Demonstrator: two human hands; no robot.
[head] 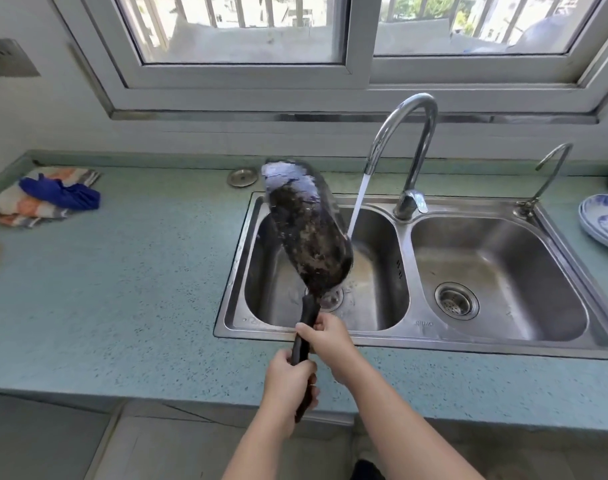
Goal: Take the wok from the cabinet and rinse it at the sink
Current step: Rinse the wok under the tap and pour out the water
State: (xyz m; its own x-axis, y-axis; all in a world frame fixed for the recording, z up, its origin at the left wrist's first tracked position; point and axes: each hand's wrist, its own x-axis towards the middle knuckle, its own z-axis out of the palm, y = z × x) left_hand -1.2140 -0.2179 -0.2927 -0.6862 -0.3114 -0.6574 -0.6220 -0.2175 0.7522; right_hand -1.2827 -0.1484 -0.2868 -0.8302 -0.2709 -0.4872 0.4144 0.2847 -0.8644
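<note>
A black wok is tipped up on its side over the left basin of a steel double sink, its blotchy dark underside facing me. Both hands grip its long black handle: my left hand lower down near the counter edge, my right hand higher, close to the pan. Water runs from the tall curved faucet in a stream that falls just right of the wok into the left basin. The wok's inside is hidden from me.
A second, smaller tap stands at the right basin's far corner. Blue-and-white plates sit at the counter's right edge. Folded cloths lie on the green counter at far left. A metal sink strainer lid rests behind the sink.
</note>
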